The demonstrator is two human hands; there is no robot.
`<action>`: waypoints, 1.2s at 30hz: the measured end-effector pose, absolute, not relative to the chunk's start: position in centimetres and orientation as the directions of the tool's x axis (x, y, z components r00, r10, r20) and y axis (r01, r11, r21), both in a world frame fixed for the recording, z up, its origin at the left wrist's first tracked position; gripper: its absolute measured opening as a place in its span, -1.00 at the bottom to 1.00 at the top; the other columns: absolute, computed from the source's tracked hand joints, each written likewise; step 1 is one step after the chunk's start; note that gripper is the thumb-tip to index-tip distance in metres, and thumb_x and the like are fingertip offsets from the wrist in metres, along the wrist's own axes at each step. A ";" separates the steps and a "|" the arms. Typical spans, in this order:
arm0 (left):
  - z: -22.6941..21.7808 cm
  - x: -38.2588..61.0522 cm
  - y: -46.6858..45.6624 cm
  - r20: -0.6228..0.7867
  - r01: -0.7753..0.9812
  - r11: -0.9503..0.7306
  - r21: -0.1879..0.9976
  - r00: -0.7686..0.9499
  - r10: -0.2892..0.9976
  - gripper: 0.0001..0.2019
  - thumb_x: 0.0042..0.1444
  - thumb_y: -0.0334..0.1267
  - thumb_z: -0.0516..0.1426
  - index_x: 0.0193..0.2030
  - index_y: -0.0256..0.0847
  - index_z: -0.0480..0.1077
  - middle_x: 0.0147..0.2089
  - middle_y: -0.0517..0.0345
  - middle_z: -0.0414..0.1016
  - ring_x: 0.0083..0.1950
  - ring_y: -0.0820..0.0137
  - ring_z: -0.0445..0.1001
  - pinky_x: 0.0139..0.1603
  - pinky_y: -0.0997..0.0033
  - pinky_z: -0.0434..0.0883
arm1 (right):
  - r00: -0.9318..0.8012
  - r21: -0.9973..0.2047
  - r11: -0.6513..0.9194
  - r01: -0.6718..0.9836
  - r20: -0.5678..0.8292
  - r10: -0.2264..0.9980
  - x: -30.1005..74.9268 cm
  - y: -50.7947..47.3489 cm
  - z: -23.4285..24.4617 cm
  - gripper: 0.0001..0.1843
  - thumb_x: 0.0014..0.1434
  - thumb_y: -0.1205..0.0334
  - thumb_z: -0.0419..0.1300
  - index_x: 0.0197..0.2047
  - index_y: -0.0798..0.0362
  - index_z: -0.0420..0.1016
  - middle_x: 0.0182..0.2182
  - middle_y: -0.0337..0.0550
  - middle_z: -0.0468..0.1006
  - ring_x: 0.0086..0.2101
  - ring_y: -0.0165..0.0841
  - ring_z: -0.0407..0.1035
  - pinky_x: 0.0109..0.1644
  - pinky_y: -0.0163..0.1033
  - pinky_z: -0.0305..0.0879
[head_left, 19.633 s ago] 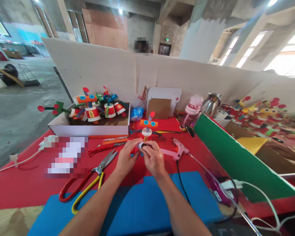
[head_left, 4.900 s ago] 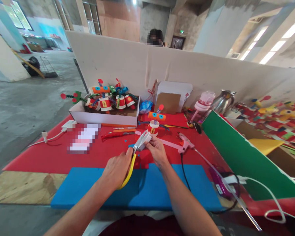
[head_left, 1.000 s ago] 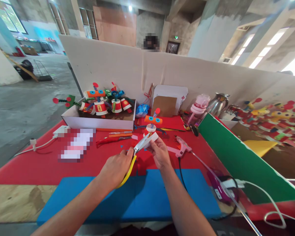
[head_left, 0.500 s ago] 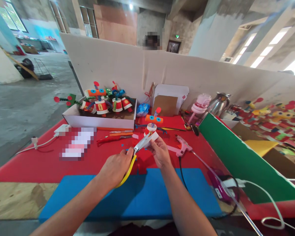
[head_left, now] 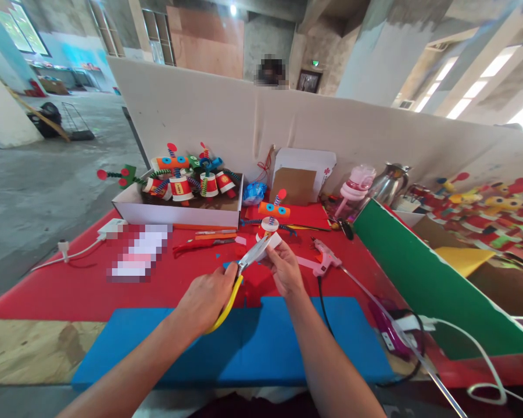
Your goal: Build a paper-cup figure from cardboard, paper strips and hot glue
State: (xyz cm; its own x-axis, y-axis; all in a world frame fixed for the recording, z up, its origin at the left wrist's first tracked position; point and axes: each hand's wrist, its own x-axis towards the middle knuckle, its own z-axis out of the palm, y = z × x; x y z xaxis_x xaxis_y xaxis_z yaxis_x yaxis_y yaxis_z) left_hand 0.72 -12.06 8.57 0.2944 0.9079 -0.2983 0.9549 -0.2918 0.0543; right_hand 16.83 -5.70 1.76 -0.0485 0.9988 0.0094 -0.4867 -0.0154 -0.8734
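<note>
The handles of the scissors [head_left: 249,258] are largely hidden by the closed left hand [head_left: 206,296]; a white piece [head_left: 273,240], against the blades, is pinched by the right hand [head_left: 285,271].

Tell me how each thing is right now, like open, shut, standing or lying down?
left hand, closed on the scissors.
scissors, held off the mat, blades against the white piece.
right hand, pinching the white piece.
glue gun, lying on the red mat.
toy figure, standing upright.
white box, open, full of figures.
pink bottle, upright.
</note>
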 end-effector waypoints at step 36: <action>2.8 -12.0 -16.0 -0.032 1.000 0.009 0.025 -0.008 0.999 -0.57 0.20 -0.09 -0.10 0.11 -0.15 0.36 -0.18 -0.13 0.50 -0.20 0.04 0.51 -0.30 0.17 0.42 | -0.011 -0.783 -0.207 -0.587 -0.248 0.969 17.3 -4.9 1.1 -0.83 0.00 0.20 0.35 -0.43 0.06 0.45 -0.57 -0.31 0.51 -0.53 -0.46 0.40 -0.44 -0.37 0.34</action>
